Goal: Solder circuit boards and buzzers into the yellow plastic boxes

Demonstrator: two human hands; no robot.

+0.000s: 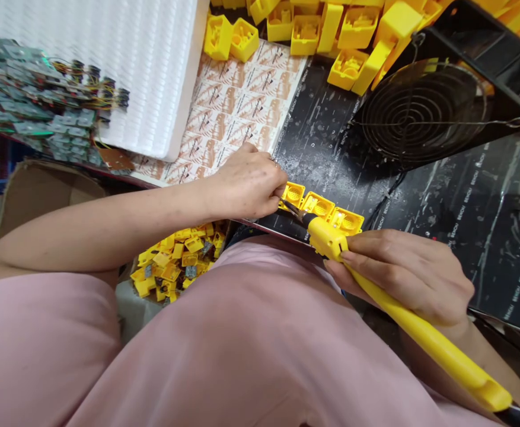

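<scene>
My right hand [402, 273] is wrapped around a soldering iron [402, 314] with a long yellow handle. Its dark metal tip points left at the leftmost of a row of small yellow plastic cases [318, 205], close to my left fingers. The row lies open side up along the bench's front edge, with small parts inside the cases. My left hand [253, 181] is closed at the left end of the row, fingers curled down and a ring on one finger. What its fingertips pinch is hidden.
A black fan [420, 112] stands at the back right. Yellow cases [306, 29] are piled behind. Circuit boards with wires [64, 112] lie on a white foam sheet [153, 71] at left. Below the bench sits a container of yellow parts [175, 261]. A cable [386, 198] runs behind the row.
</scene>
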